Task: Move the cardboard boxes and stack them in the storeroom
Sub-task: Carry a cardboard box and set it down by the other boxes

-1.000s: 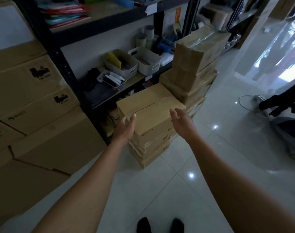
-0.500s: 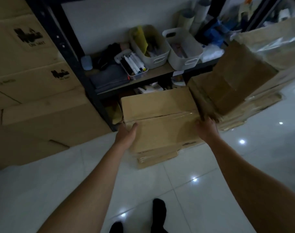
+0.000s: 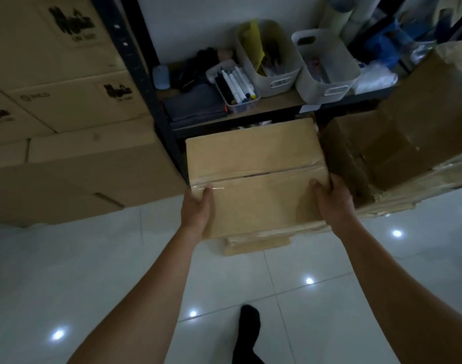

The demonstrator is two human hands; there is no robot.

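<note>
A taped brown cardboard box (image 3: 256, 166) tops a short stack of similar boxes (image 3: 258, 244) on the tiled floor in front of a dark shelf. My left hand (image 3: 197, 210) grips its left side, thumb over the top edge near the tape seam. My right hand (image 3: 331, 199) grips its right side, thumb on the top. The fingers of both hands are hidden behind the box sides.
A taller pile of worn cardboard boxes (image 3: 408, 143) stands right beside the box. Large printed cartons (image 3: 67, 101) are stacked at the left. The shelf (image 3: 274, 107) holds white bins (image 3: 327, 72), markers and dark pouches. My foot in a black sock (image 3: 248, 329) is on the glossy floor.
I leaned in closer and my hands went from reaching out open to gripping both sides of the top box.
</note>
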